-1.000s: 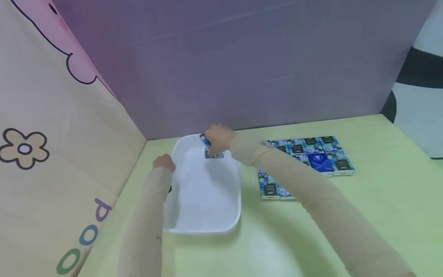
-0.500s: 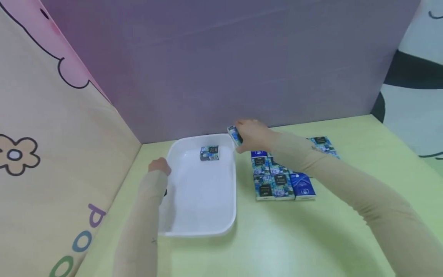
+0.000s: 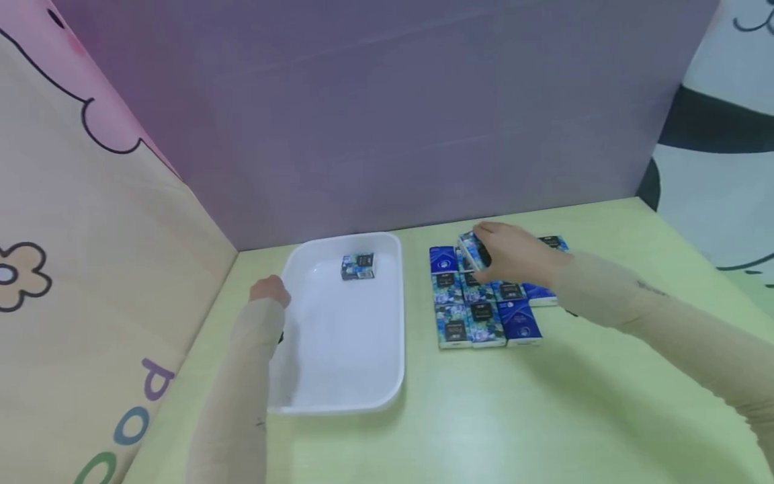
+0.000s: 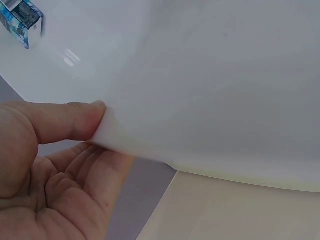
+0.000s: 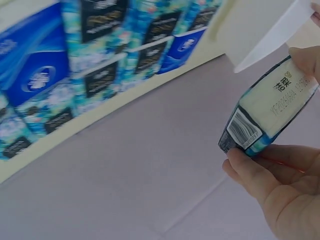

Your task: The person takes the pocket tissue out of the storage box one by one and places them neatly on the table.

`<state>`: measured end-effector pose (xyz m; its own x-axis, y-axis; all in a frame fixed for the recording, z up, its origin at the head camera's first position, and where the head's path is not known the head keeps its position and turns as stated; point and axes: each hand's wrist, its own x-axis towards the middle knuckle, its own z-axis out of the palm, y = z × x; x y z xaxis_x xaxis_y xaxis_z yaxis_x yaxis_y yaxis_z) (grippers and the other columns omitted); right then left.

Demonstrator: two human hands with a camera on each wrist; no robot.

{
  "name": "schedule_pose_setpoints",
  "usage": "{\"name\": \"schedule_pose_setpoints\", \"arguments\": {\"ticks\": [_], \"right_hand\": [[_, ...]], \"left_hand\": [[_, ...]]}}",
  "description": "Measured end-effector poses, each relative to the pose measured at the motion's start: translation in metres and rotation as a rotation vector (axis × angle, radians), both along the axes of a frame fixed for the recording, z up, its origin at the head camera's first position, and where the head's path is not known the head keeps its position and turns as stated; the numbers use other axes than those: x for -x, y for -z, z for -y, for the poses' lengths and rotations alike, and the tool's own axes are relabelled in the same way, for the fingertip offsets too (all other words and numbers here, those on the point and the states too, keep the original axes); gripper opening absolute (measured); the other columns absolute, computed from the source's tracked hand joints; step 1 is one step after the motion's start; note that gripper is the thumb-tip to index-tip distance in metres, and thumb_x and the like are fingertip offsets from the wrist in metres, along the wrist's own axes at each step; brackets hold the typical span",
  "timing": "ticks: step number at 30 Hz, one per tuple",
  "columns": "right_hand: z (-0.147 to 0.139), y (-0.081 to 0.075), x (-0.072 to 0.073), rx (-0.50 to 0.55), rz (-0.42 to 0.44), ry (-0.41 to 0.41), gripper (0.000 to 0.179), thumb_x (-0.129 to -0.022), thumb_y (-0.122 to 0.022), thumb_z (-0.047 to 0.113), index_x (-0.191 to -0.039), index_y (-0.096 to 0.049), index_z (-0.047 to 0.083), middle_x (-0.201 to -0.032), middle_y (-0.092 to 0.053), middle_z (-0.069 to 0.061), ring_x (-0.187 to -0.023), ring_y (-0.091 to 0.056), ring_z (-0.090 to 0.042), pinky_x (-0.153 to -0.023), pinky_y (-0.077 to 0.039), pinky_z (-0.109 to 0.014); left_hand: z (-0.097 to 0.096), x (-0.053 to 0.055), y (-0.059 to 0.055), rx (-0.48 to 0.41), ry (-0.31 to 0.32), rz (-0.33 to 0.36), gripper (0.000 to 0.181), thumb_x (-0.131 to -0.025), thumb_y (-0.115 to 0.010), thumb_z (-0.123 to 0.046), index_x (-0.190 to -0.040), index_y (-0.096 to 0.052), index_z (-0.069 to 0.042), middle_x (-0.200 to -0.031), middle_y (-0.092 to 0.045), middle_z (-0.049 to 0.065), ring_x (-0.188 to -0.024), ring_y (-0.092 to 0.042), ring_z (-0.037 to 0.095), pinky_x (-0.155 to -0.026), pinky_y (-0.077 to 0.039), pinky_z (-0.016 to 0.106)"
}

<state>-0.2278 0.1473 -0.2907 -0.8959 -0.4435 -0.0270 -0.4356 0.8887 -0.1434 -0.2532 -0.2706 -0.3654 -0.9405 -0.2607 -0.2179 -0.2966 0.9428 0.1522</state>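
My left hand [image 3: 269, 291] pinches the left rim of a white tray [image 3: 338, 343]; in the left wrist view the thumb lies on the inner wall with the fingers underneath. One small flower-printed tissue pack [image 3: 358, 266] lies in the far part of the tray. My right hand [image 3: 517, 257] holds another such pack [image 3: 474, 250] between thumb and fingers, over the left back part of rows of packs. Its pale underside, with a barcode and printing, shows in the right wrist view as the held pack [image 5: 272, 102].
Rows of blue floral packs [image 3: 478, 290], some plain dark blue [image 3: 520, 324], lie flat on the pale green table [image 3: 423, 430] right of the tray. A grey-purple panel [image 3: 375, 121] stands behind the table, and a printed cream panel [image 3: 109, 269] along the left.
My right hand has moved right with the tissue pack, from over the tray to over the rows of packs. My left hand keeps its hold on the rim. The head view has turned slightly right.
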Motion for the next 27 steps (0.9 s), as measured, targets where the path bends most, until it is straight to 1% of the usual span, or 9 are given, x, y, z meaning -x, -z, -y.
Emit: {"name": "schedule_pose_setpoints", "arguments": {"ticks": [4, 9, 13, 18, 22, 25, 27], "right_hand": [[-0.016, 0.002, -0.008, 0.002, 0.002, 0.023, 0.088, -0.076, -0.071, 0.038, -0.138, -0.029, -0.008, -0.142, -0.032, -0.027, -0.127, -0.034, -0.043, -0.102, -0.033, -0.054], [-0.036, 0.006, -0.021, -0.022, -0.005, 0.041, 0.088, -0.076, -0.069, 0.041, -0.137, -0.03, -0.009, -0.14, -0.033, -0.03, -0.123, -0.037, -0.046, -0.099, -0.035, -0.057], [-0.054, 0.013, -0.032, -0.043, -0.01, 0.04, 0.087, -0.075, -0.069, 0.041, -0.134, -0.033, -0.012, -0.136, -0.035, -0.034, -0.119, -0.04, -0.049, -0.097, -0.036, -0.059], [-0.073, 0.027, -0.045, -0.037, -0.026, 0.043, 0.084, -0.073, -0.071, 0.039, -0.129, -0.039, -0.015, -0.131, -0.04, -0.035, -0.116, -0.042, -0.051, -0.095, -0.038, -0.057], [-0.086, 0.04, -0.054, -0.03, -0.049, 0.047, 0.079, -0.072, -0.071, 0.037, -0.124, -0.044, -0.016, -0.126, -0.044, -0.037, -0.11, -0.047, -0.052, -0.091, -0.042, -0.056], [-0.094, 0.053, -0.06, -0.03, -0.041, 0.054, 0.078, -0.072, -0.072, 0.037, -0.121, -0.047, -0.017, -0.123, -0.046, -0.038, -0.107, -0.049, -0.052, -0.088, -0.043, -0.057], [-0.098, 0.062, -0.064, -0.031, -0.023, 0.062, 0.079, -0.071, -0.072, 0.038, -0.12, -0.047, -0.018, -0.123, -0.046, -0.039, -0.107, -0.049, -0.052, -0.088, -0.043, -0.058]], "left_hand": [[0.0, 0.0, -0.001, 0.011, 0.005, -0.006, 0.025, -0.085, -0.047, -0.009, -0.1, -0.055, 0.01, -0.087, -0.061, 0.024, -0.08, -0.061, 0.034, -0.07, -0.054, 0.04], [-0.004, -0.002, -0.008, 0.026, 0.023, 0.0, 0.027, -0.084, -0.047, -0.009, -0.101, -0.055, 0.011, -0.09, -0.061, 0.025, -0.084, -0.061, 0.036, -0.075, -0.054, 0.042], [-0.006, -0.003, -0.011, 0.032, 0.027, 0.001, 0.028, -0.084, -0.047, -0.009, -0.102, -0.054, 0.012, -0.093, -0.061, 0.027, -0.088, -0.061, 0.038, -0.078, -0.053, 0.044], [-0.006, -0.007, -0.014, 0.036, 0.045, -0.009, 0.029, -0.083, -0.046, -0.008, -0.101, -0.053, 0.013, -0.092, -0.06, 0.028, -0.087, -0.06, 0.039, -0.078, -0.052, 0.045], [-0.008, -0.011, -0.015, 0.029, 0.05, -0.001, 0.029, -0.082, -0.045, -0.007, -0.1, -0.053, 0.014, -0.09, -0.06, 0.028, -0.085, -0.061, 0.039, -0.076, -0.053, 0.044], [-0.009, -0.013, -0.016, 0.025, 0.046, 0.004, 0.029, -0.082, -0.045, -0.007, -0.101, -0.053, 0.014, -0.088, -0.06, 0.027, -0.083, -0.061, 0.038, -0.074, -0.054, 0.043], [-0.01, -0.013, -0.015, 0.03, 0.049, 0.008, 0.028, -0.082, -0.044, -0.006, -0.1, -0.053, 0.014, -0.087, -0.06, 0.027, -0.082, -0.061, 0.037, -0.073, -0.054, 0.042]]}}
